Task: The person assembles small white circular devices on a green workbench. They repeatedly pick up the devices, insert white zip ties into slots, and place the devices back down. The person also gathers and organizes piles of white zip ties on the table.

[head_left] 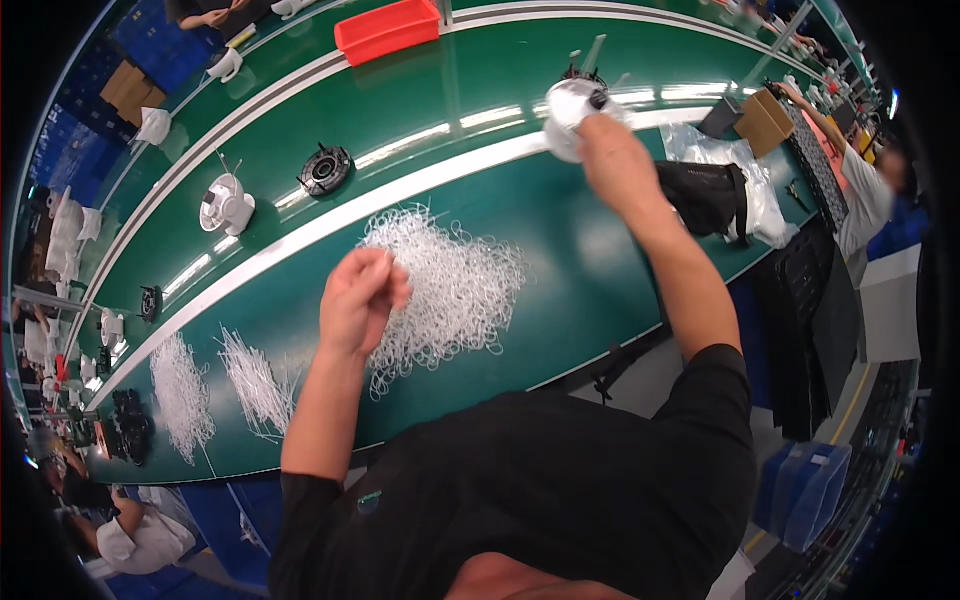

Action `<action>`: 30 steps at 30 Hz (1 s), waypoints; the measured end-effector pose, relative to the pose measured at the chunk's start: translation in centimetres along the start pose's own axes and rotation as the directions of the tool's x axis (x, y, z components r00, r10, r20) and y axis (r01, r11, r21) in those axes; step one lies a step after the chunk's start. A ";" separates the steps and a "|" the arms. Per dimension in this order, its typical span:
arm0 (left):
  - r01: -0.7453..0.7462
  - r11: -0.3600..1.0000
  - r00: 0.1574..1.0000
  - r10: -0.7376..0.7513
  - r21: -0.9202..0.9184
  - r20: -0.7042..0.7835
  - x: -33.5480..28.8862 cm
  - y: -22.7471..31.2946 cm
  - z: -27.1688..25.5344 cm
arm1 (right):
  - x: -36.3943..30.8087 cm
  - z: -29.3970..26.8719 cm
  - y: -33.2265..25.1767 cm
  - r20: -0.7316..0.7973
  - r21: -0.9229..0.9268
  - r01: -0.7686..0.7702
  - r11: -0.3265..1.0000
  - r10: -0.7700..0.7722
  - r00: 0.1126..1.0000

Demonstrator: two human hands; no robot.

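Red bin [388, 28] at top centre, contents not visible to us. We count three heaps of clear plastic ties; the biggest [445, 285] is mid-frame on the green belt [420, 110]. Left hand [360, 300] pinches shut over it, contents unclear. Right hand [615, 160] grips white round part [568, 112], upper right.

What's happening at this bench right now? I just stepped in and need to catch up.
A person stands at a green conveyor table. The right hand reaches out and grips a round white housing on the belt. The left hand, fingers pinched together, hovers over a pile of white plastic ties. Two smaller bundles of ties lie further left, and a black round part and another white unit sit on the belt.
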State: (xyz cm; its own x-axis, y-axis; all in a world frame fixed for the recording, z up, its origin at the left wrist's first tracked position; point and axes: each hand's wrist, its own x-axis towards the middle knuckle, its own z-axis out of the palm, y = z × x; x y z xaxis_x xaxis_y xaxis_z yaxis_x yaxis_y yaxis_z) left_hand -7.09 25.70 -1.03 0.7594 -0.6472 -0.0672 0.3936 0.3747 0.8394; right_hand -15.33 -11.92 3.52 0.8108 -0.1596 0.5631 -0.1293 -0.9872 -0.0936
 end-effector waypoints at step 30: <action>-0.006 0.630 0.999 -0.030 0.777 0.032 16.7 -6.6 12.0 | 1.6 5.8 5.3 0.250 0.778 -0.380 0.500 0.308 0.918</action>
State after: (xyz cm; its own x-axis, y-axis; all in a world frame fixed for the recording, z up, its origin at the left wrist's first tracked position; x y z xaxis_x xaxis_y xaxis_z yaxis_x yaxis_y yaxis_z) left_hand -3.23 4.44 -1.24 0.7301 -0.6792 -0.0746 -0.1592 -0.2753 0.9481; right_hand -11.45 -17.37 -0.86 0.8469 -0.4502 0.2831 0.0716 -0.4310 -0.8995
